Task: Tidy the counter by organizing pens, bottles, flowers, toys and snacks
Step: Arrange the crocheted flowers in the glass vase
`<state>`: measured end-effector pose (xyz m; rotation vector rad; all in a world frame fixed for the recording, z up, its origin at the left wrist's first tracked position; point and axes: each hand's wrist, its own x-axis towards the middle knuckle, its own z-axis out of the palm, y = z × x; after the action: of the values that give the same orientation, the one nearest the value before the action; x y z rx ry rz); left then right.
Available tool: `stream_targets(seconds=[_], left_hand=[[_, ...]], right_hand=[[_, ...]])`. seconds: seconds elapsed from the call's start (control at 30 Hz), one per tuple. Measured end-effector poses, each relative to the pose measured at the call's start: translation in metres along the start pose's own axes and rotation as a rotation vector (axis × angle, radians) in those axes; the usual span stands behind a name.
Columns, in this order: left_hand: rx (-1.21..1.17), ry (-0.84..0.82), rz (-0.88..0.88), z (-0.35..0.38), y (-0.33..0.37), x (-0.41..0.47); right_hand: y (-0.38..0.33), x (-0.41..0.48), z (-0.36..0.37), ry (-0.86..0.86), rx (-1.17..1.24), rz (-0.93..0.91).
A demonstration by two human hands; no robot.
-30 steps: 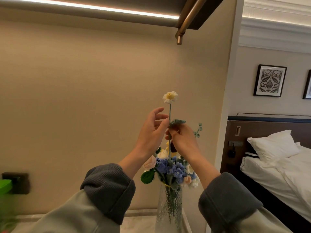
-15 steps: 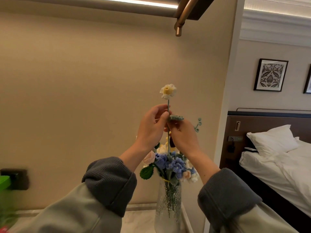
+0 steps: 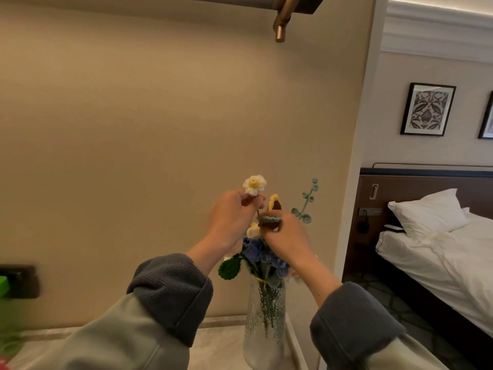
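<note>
The left hand [image 3: 234,214] pinches the crochet daisy [image 3: 254,184] under its head; the right hand [image 3: 285,236] holds its leaf. Light, soft, bendable stem; grip low.

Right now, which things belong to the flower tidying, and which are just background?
In the job: left hand holding the white daisy; right hand pinching its leaf; the bouquet; the glass vase.

Just about: bed, framed picture, wall socket.
</note>
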<state>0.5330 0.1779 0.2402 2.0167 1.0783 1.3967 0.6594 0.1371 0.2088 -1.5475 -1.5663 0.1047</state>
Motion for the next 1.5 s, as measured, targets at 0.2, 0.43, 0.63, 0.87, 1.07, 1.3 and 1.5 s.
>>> stream_targets(seconds=[0.2, 0.43, 0.63, 0.87, 1.07, 1.3, 1.5], left_hand=[[0.127, -0.04, -0.074, -0.002, -0.011, -0.008], [0.234, -0.145, -0.033, -0.006, -0.017, -0.006], [0.03, -0.266, -0.129, -0.011, -0.014, 0.006], [-0.109, -0.151, -0.143, -0.008, 0.016, 0.031], [0.483, -0.427, -0.16, 0.012, 0.029, 0.051], [0.41, -0.374, -0.083, 0.023, 0.017, 0.054], [0.262, -0.432, 0.051, 0.019, 0.011, 0.05]], right_hand=[[0.008, -0.003, -0.001, 0.077, 0.159, 0.065], [0.014, -0.006, 0.006, 0.288, 0.26, 0.073], [0.02, -0.002, 0.002, 0.235, 0.341, 0.129], [0.025, -0.002, 0.004, 0.168, 0.327, 0.116], [0.026, -0.001, 0.004, 0.149, 0.327, 0.093], [0.033, -0.004, -0.003, 0.239, 0.392, 0.102], [0.039, -0.004, -0.004, 0.347, 0.453, 0.163]])
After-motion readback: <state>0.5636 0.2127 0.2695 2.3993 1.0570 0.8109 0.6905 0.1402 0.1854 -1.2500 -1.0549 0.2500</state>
